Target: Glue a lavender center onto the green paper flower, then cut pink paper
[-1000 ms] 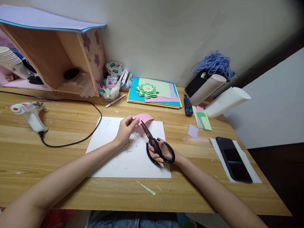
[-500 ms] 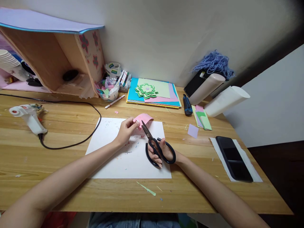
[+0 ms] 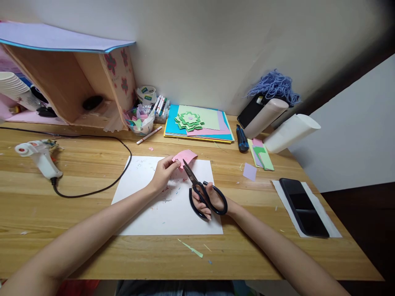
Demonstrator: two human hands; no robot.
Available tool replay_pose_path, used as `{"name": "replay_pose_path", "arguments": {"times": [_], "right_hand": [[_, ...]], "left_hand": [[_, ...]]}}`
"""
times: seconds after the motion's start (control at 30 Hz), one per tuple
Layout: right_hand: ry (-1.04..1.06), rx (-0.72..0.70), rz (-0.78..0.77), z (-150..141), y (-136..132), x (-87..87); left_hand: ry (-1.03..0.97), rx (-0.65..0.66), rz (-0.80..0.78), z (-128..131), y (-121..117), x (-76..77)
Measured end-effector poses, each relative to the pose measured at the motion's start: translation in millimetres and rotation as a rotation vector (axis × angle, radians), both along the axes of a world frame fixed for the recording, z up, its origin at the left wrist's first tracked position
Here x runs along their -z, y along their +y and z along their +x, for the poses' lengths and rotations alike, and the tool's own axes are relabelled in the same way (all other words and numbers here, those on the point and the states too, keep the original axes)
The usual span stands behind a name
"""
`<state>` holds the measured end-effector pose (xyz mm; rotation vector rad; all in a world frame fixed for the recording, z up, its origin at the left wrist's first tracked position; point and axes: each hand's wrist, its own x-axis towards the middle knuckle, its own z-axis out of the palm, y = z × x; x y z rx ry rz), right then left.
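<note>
A small piece of pink paper is pinched between the thumb and fingers of my left hand, above the far edge of a white sheet. My right hand has its fingers through the black handles of a pair of scissors. The blades point up and left, and their tips lie against the pink paper beside my left thumb. Whether the tips are around the paper's edge or only in front of it, I cannot tell. Pen marks and tiny scraps dot the white sheet.
At left lies a white glue gun with its black cord. Behind are a cup of paper scraps, markers, and a green paper flower on coloured sheets. To the right are a blue cutter, a lilac square and a phone.
The whole view has shifted slightly, so things sit a little lower in the picture. The pink paper and scissors hold nearly the same pose, with the paper tilted slightly differently.
</note>
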<state>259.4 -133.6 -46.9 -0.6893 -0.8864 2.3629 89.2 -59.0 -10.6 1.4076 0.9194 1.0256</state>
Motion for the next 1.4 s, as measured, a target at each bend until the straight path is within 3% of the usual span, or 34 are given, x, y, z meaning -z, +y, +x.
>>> {"name": "replay_pose_path", "arguments": {"times": [0.57,0.97,1.4], "right_hand": [[0.087,-0.011,-0.023,1,1,11.3],[0.078,-0.029,-0.009,3,1,11.0],[0.101,-0.041,-0.024,3,2,11.8]], "left_hand": [[-0.014,0.022,-0.053,0,-1,-0.1],[-0.003,-0.057,-0.037,0,1,2.3],[-0.047,-0.049,-0.032,-1,1,3.6]]}}
